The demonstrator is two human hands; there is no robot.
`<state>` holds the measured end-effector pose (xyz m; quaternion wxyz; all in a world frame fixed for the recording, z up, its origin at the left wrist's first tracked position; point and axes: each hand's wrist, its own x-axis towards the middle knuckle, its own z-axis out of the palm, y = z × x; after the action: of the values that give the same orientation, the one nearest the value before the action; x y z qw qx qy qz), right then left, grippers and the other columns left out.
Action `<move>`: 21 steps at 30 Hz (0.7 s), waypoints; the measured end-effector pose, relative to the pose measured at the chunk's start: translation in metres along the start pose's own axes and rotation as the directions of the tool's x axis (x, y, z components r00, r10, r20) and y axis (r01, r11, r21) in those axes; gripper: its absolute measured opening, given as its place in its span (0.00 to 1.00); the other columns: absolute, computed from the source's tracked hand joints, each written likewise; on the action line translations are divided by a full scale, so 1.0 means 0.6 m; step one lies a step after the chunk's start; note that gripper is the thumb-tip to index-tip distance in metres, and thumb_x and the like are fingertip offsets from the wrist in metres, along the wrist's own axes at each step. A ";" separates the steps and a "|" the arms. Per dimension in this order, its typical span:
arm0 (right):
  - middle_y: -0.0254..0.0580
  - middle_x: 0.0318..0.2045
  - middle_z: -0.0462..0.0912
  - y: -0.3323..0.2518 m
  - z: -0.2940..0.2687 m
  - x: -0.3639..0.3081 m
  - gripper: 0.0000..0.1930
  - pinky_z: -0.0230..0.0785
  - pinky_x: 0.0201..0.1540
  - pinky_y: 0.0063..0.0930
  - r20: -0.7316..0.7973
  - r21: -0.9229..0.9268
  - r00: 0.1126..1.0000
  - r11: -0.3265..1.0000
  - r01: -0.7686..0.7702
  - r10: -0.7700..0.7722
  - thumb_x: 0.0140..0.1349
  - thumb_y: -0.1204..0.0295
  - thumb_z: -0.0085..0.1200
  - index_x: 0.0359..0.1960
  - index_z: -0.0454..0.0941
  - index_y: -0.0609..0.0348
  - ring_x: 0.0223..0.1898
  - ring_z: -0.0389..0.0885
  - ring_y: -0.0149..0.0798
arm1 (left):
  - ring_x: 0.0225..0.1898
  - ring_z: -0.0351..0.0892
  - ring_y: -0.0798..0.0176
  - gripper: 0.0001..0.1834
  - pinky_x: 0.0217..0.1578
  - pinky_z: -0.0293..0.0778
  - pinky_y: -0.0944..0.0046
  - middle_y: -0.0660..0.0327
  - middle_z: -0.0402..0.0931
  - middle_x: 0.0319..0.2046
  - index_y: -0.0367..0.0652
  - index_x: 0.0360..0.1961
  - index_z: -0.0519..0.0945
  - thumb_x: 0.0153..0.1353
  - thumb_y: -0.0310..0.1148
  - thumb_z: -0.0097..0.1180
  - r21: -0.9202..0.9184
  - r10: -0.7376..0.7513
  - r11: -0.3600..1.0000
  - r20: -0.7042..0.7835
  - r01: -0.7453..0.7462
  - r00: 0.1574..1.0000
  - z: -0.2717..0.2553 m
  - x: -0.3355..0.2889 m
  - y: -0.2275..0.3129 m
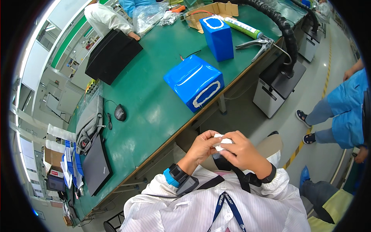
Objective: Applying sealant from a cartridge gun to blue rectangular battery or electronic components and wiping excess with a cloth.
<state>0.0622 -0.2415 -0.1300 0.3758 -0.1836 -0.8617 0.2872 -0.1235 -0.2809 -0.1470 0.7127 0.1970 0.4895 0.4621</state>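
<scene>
In front of my body, off the table's edge, both hands are closed around a small crumpled white wad [223, 144] that looks like tissue. My left hand [201, 147] pinches it from the left with thumb and fingers. My right hand [244, 150] grips its right side, fingers curled over it. Closest on the table lies a blue film-wrapped battery pack [189, 79], a ring of white sealant on its end facing me. Behind it a second blue battery pack [222, 44] stands upright, with a white sealant ring on top.
A caulking gun [261, 42] with a green-white cartridge lies right on the green table [143, 100]. A black box [112, 56], mouse [120, 112], closed laptop [96, 166] and grey bag [89, 120] lie left. Black extraction hoses [284, 29] arch at right. People stand right and across.
</scene>
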 end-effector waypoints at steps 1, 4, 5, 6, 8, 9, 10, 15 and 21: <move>0.45 0.38 0.75 0.006 0.001 -0.002 0.11 0.70 0.37 0.33 -0.006 0.002 1.000 1.000 0.006 -0.006 0.51 0.75 0.56 0.37 0.77 0.63 0.36 0.74 0.44 | 0.37 0.79 0.68 0.07 0.38 0.78 0.67 0.64 0.75 0.36 0.43 0.38 0.74 0.59 0.27 0.57 0.006 0.005 1.000 -0.003 -0.005 1.000 0.002 0.000 0.000; 0.43 0.28 0.77 0.016 0.016 0.004 0.08 0.69 0.28 0.24 -0.279 0.327 0.862 0.886 -0.329 0.423 0.58 0.74 0.55 0.37 0.77 0.64 0.24 0.76 0.35 | 0.37 0.79 0.68 0.07 0.39 0.78 0.67 0.63 0.76 0.36 0.41 0.38 0.73 0.58 0.25 0.56 0.020 0.104 0.995 -0.061 -0.102 0.993 0.012 -0.002 0.006; 0.43 0.28 0.77 0.019 0.022 0.004 0.08 0.69 0.28 0.24 -0.279 0.333 0.860 0.883 -0.329 0.426 0.58 0.74 0.55 0.37 0.77 0.64 0.24 0.76 0.35 | 0.37 0.79 0.68 0.07 0.39 0.78 0.67 0.63 0.76 0.36 0.41 0.38 0.73 0.58 0.25 0.56 0.024 0.101 0.995 -0.065 -0.100 0.993 0.013 -0.003 0.008; 0.42 0.29 0.78 0.024 0.029 0.003 0.08 0.68 0.28 0.23 -0.147 0.454 0.835 0.786 -0.420 0.531 0.59 0.73 0.56 0.36 0.76 0.65 0.25 0.76 0.32 | 0.38 0.79 0.68 0.06 0.39 0.78 0.67 0.63 0.76 0.36 0.41 0.38 0.73 0.59 0.25 0.56 0.025 0.147 0.989 -0.048 -0.146 0.988 0.013 -0.002 0.010; 0.40 0.31 0.79 0.035 0.039 0.001 0.10 0.68 0.29 0.20 0.136 0.607 0.747 0.542 -0.582 0.651 0.59 0.71 0.57 0.34 0.75 0.67 0.28 0.76 0.25 | 0.38 0.78 0.68 0.06 0.40 0.78 0.67 0.63 0.76 0.37 0.40 0.38 0.74 0.59 0.25 0.55 0.030 0.194 0.981 -0.032 -0.193 0.981 0.016 -0.004 0.014; 0.40 0.31 0.79 0.038 0.044 0.000 0.10 0.68 0.29 0.20 0.135 0.610 0.749 0.541 -0.579 0.649 0.59 0.71 0.57 0.34 0.75 0.67 0.28 0.76 0.25 | 0.39 0.78 0.68 0.06 0.41 0.78 0.67 0.63 0.76 0.37 0.40 0.38 0.74 0.59 0.25 0.55 0.054 0.211 0.977 -0.075 -0.208 0.974 0.020 -0.006 0.015; 0.40 0.32 0.79 0.040 0.049 0.001 0.09 0.68 0.29 0.19 0.094 0.644 0.747 0.532 -0.550 0.658 0.59 0.72 0.57 0.33 0.75 0.67 0.28 0.76 0.24 | 0.39 0.78 0.69 0.06 0.41 0.77 0.67 0.63 0.76 0.37 0.40 0.39 0.75 0.60 0.24 0.54 0.079 0.230 0.972 -0.118 -0.222 0.966 0.022 -0.006 0.015; 0.39 0.36 0.77 0.045 0.069 0.022 0.07 0.68 0.30 0.17 -0.189 0.559 0.750 0.698 -0.448 0.633 0.59 0.74 0.56 0.30 0.74 0.65 0.28 0.74 0.23 | 0.41 0.77 0.69 0.10 0.43 0.76 0.68 0.63 0.76 0.39 0.39 0.44 0.75 0.61 0.26 0.53 0.106 0.257 0.964 -0.155 -0.242 0.954 0.028 -0.006 0.007; 0.41 0.40 0.79 0.033 0.099 0.039 0.04 0.69 0.37 0.19 -0.213 0.736 0.715 0.591 -0.332 0.666 0.63 0.75 0.51 0.34 0.70 0.62 0.34 0.75 0.25 | 0.46 0.75 0.68 0.14 0.49 0.71 0.65 0.63 0.76 0.41 0.39 0.47 0.76 0.67 0.35 0.46 0.098 0.210 0.975 -0.096 -0.201 0.973 0.039 -0.024 0.025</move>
<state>0.0042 -0.2354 -0.1627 0.5108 -0.3470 -0.4962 0.6103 -0.1116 -0.2815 -0.1181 0.6248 0.2529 0.5233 0.5214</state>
